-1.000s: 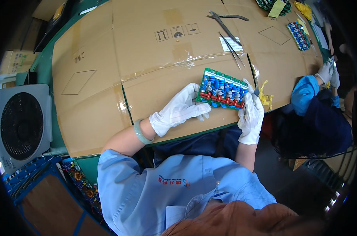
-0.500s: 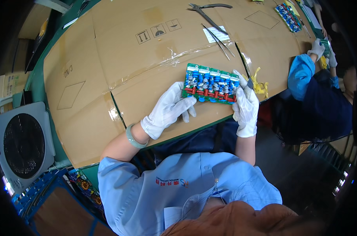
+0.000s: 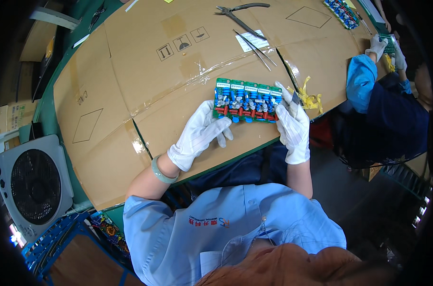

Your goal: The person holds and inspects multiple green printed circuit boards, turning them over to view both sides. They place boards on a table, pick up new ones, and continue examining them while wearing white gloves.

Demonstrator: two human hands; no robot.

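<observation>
A green circuit board (image 3: 247, 101) crowded with blue, silver and red components is held between my two white-gloved hands above the cardboard. My left hand (image 3: 202, 131) grips its left end, thumb along the lower left corner. At the right end, my right hand (image 3: 293, 125) closes on the board's edge, fingers partly behind it. Beyond the board lie metal tweezers (image 3: 255, 50) and a pair of pliers (image 3: 240, 17) with dark handles. Under the tweezers is a white paper slip (image 3: 251, 42). Yellow strips (image 3: 311, 99) lie just right of my right hand.
Flattened cardboard (image 3: 149, 81) with taped seams covers the green table. A grey box fan (image 3: 35, 183) stands at the left. At the far right a co-worker in white gloves (image 3: 377, 47) handles a green board; another populated board (image 3: 341, 13) lies near them.
The whole view has shifted slightly, so the table items appear a little further left and up. Both hands keep holding the circuit board, which looks slightly more level.
</observation>
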